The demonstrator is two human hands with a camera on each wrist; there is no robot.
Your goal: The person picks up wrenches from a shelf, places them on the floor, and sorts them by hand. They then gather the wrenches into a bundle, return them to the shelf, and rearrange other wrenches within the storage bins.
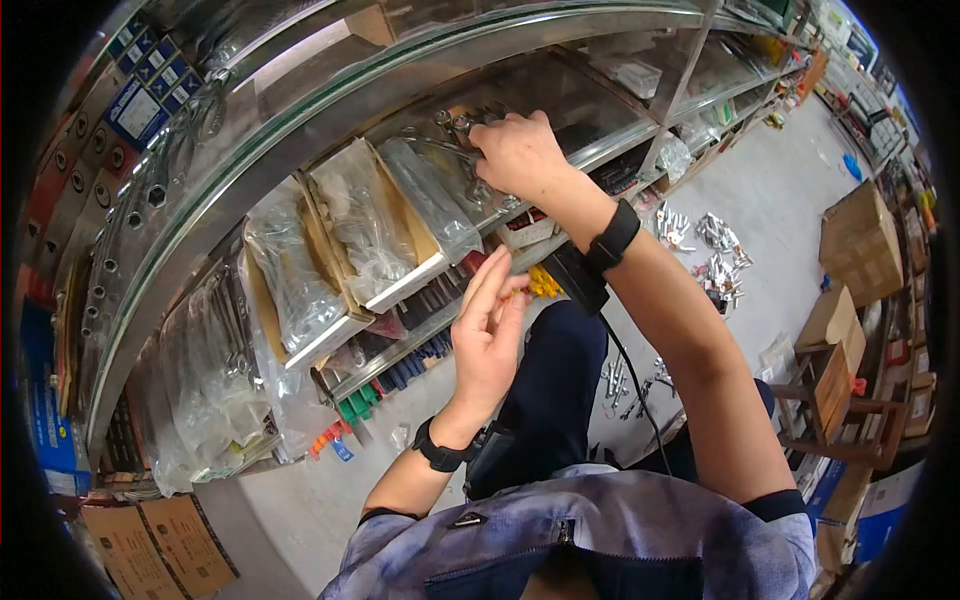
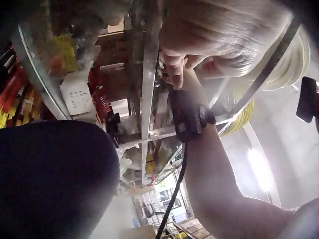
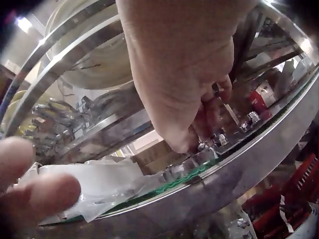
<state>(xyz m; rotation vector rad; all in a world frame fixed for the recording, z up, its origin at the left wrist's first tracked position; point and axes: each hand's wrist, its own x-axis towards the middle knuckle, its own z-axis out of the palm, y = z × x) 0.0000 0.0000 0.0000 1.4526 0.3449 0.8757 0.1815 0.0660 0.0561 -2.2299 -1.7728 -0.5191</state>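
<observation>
Over the glass shelf my right hand (image 1: 520,155) reaches palm down, its bent fingers among shiny metal wrenches (image 1: 447,122). In the right wrist view the fingers (image 3: 212,117) curl down onto the wrenches (image 3: 223,139) behind the shelf's front rail, with a bit of metal showing between them; the fingertips are partly hidden. My left hand (image 1: 487,340) is raised just in front of the shelf edge, holding nothing, with loosely extended fingers and the thumb apart. Left of the right hand lie long clear plastic bags (image 1: 425,190) on the shelf.
Open cardboard boxes (image 1: 370,220) with plastic-wrapped goods jut over the shelf front. More bagged wrenches (image 1: 205,350) hang at the left. Piles of metal parts (image 1: 720,270) lie on the floor at the right, near a wooden stool (image 1: 835,400) and a carton (image 1: 860,240). A black cable (image 1: 635,380) hangs from the right wrist.
</observation>
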